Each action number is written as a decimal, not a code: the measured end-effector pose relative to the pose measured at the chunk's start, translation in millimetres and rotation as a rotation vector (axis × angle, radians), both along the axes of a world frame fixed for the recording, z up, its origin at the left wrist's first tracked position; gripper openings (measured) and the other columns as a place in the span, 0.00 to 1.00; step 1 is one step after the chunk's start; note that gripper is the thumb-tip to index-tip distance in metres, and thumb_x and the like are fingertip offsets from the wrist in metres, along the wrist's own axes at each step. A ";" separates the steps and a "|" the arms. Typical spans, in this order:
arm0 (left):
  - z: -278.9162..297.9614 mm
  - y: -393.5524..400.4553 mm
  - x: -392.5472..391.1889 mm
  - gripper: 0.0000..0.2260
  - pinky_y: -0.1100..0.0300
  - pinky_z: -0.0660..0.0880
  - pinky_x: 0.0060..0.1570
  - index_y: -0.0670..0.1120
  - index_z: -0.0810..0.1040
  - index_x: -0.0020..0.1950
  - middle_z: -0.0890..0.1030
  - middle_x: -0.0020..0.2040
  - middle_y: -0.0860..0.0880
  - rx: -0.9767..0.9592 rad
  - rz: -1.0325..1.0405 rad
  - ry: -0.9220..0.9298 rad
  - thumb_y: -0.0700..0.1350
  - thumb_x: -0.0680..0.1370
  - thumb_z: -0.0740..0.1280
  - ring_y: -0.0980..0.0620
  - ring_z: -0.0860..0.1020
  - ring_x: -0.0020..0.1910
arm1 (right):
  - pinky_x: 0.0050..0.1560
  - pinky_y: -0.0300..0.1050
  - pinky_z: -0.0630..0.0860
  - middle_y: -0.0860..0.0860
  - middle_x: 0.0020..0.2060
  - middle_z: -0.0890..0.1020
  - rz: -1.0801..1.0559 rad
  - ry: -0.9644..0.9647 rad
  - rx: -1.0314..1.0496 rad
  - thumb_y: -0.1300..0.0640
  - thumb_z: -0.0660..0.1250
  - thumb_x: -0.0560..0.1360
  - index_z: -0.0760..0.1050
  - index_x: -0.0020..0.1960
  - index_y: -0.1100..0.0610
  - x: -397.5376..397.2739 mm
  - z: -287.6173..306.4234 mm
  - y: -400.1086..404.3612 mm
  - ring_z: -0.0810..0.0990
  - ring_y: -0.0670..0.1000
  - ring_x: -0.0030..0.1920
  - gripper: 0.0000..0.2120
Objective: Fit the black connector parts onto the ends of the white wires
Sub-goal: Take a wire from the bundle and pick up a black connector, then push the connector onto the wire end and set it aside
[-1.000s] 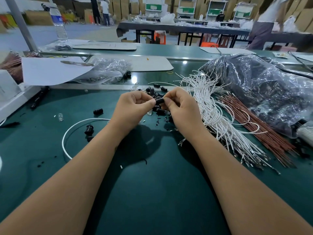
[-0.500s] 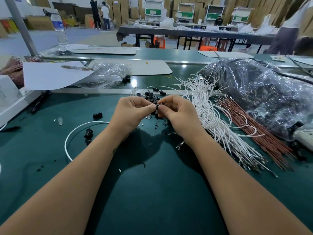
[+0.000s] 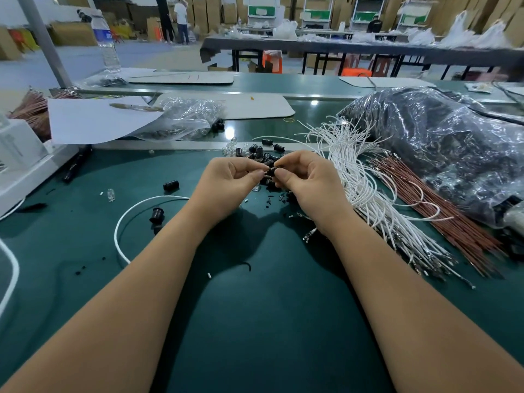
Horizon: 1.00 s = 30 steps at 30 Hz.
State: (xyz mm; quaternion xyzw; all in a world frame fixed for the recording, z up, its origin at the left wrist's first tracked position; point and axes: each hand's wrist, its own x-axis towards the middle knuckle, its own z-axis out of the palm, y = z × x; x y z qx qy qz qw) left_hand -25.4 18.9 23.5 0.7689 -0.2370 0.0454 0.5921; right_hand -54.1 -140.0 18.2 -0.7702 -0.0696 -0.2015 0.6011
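My left hand (image 3: 226, 182) and my right hand (image 3: 306, 180) meet above the green bench, both pinching one small black connector part (image 3: 269, 170) between thumb and fingertips. A white wire (image 3: 133, 214) loops out from under my left wrist to the left; its end is hidden by my hands. Behind my fingers lies a heap of loose black connector parts (image 3: 259, 150). A thick bundle of white wires (image 3: 365, 191) with metal terminals lies to the right of my right hand.
Two stray black parts (image 3: 171, 185) (image 3: 156, 215) lie left of my left arm. Reddish-brown wires (image 3: 442, 205) and a big plastic bag (image 3: 442, 143) fill the right side. White paper (image 3: 96, 120), a clear bag (image 3: 184, 120) and a white box (image 3: 19, 154) sit at the back left.
Both hands stay together at the same spot; the fingers have shifted on the black part, now held more between the fingertips. The head camera has tilted slightly.
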 end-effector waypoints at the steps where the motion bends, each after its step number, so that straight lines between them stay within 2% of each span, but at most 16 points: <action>1: -1.1 0.9 -0.1 0.04 0.60 0.69 0.40 0.44 0.83 0.48 0.82 0.36 0.36 0.009 -0.008 -0.016 0.37 0.77 0.69 0.51 0.73 0.35 | 0.46 0.42 0.80 0.51 0.36 0.83 -0.015 0.002 -0.023 0.66 0.70 0.74 0.78 0.44 0.52 -0.7 0.6 0.2 0.82 0.48 0.38 0.09; 3: -3.0 3.8 0.9 0.02 0.56 0.66 0.40 0.46 0.84 0.46 0.76 0.34 0.30 0.010 -0.028 -0.025 0.40 0.75 0.71 0.48 0.69 0.35 | 0.45 0.43 0.80 0.51 0.36 0.84 -0.050 0.009 -0.108 0.63 0.71 0.74 0.78 0.44 0.53 -3.2 1.4 0.2 0.82 0.48 0.38 0.06; 5: -5.4 4.9 3.2 0.02 0.54 0.65 0.42 0.46 0.84 0.45 0.74 0.35 0.26 -0.002 -0.044 -0.013 0.41 0.73 0.74 0.46 0.69 0.35 | 0.40 0.40 0.77 0.48 0.35 0.82 -0.095 -0.006 -0.293 0.58 0.71 0.74 0.78 0.45 0.52 -6.9 1.9 -1.5 0.80 0.45 0.36 0.03; 8: -10.0 5.0 7.4 0.03 0.54 0.65 0.40 0.50 0.85 0.43 0.73 0.32 0.30 -0.001 -0.018 -0.033 0.42 0.73 0.74 0.47 0.67 0.34 | 0.36 0.40 0.74 0.45 0.33 0.80 -0.217 -0.075 -0.534 0.52 0.70 0.75 0.78 0.45 0.51 -11.3 8.7 -9.2 0.77 0.43 0.34 0.03; 10: -11.9 3.8 11.1 0.04 0.55 0.66 0.42 0.53 0.85 0.42 0.75 0.36 0.28 0.005 -0.009 -0.039 0.43 0.73 0.74 0.47 0.69 0.35 | 0.33 0.39 0.71 0.45 0.36 0.80 -0.392 -0.131 -0.605 0.54 0.66 0.78 0.78 0.48 0.53 -11.8 18.6 -24.0 0.77 0.46 0.35 0.04; 12: -13.4 3.7 14.0 0.06 0.55 0.67 0.42 0.56 0.84 0.42 0.76 0.38 0.28 0.025 -0.005 -0.053 0.44 0.73 0.74 0.48 0.69 0.36 | 0.33 0.38 0.69 0.49 0.40 0.82 -0.629 -0.126 -0.637 0.60 0.61 0.79 0.78 0.53 0.55 -11.7 26.3 -46.1 0.77 0.48 0.37 0.07; 14: -14.9 3.5 15.7 0.05 0.57 0.67 0.40 0.56 0.84 0.42 0.76 0.36 0.30 0.046 -0.002 -0.063 0.44 0.73 0.74 0.49 0.69 0.34 | 0.38 0.44 0.74 0.53 0.46 0.83 -0.831 -0.034 -0.630 0.67 0.58 0.78 0.77 0.56 0.57 -14.5 28.0 -69.3 0.78 0.52 0.42 0.13; 16: -16.6 3.8 16.1 0.04 0.60 0.65 0.35 0.54 0.84 0.41 0.72 0.29 0.37 0.059 0.006 -0.073 0.45 0.73 0.74 0.50 0.66 0.30 | 0.42 0.48 0.75 0.56 0.50 0.81 -0.955 0.094 -0.618 0.71 0.56 0.74 0.77 0.57 0.59 -18.7 24.9 -86.4 0.77 0.55 0.46 0.18; 18: -18.2 4.7 16.2 0.03 0.64 0.62 0.30 0.53 0.84 0.41 0.68 0.27 0.47 0.068 0.015 -0.072 0.45 0.74 0.74 0.54 0.63 0.27 | 0.47 0.53 0.76 0.59 0.54 0.79 -1.003 0.246 -0.638 0.71 0.57 0.73 0.76 0.59 0.60 -21.3 20.0 -95.7 0.75 0.59 0.52 0.19; 21: -19.6 5.8 17.6 0.03 0.67 0.62 0.28 0.53 0.84 0.41 0.68 0.26 0.51 0.085 0.016 -0.072 0.45 0.74 0.74 0.55 0.62 0.26 | 0.57 0.57 0.74 0.62 0.58 0.76 -0.949 0.510 -0.763 0.66 0.59 0.74 0.73 0.61 0.62 -20.9 14.9 -98.5 0.72 0.63 0.58 0.16; 24: -20.8 5.6 18.4 0.04 0.70 0.61 0.26 0.54 0.83 0.40 0.67 0.24 0.53 0.095 0.025 -0.073 0.46 0.74 0.73 0.56 0.61 0.25 | 0.53 0.54 0.74 0.63 0.54 0.77 -0.898 0.566 -0.821 0.65 0.60 0.72 0.73 0.51 0.63 -19.6 13.1 -97.8 0.74 0.64 0.55 0.08; 26: -21.2 5.7 18.8 0.04 0.69 0.61 0.26 0.55 0.83 0.40 0.66 0.24 0.54 0.100 0.032 -0.067 0.46 0.74 0.74 0.57 0.61 0.24 | 0.44 0.51 0.75 0.61 0.45 0.78 -0.884 0.562 -0.783 0.67 0.61 0.70 0.70 0.42 0.61 -18.8 12.5 -98.8 0.76 0.62 0.48 0.02; 28: -20.7 5.7 19.0 0.04 0.69 0.62 0.26 0.55 0.83 0.40 0.67 0.25 0.53 0.106 0.034 -0.064 0.46 0.74 0.73 0.57 0.62 0.25 | 0.36 0.47 0.70 0.58 0.35 0.75 -0.887 0.544 -0.750 0.69 0.60 0.68 0.67 0.35 0.60 -18.4 11.4 -99.2 0.75 0.60 0.40 0.07; 30: -19.9 5.5 18.7 0.04 0.69 0.62 0.27 0.54 0.83 0.40 0.67 0.26 0.50 0.117 0.039 -0.066 0.46 0.74 0.73 0.56 0.62 0.25 | 0.35 0.46 0.69 0.55 0.29 0.71 -0.900 0.536 -0.745 0.70 0.60 0.67 0.68 0.33 0.60 -19.1 12.0 -97.9 0.72 0.58 0.36 0.08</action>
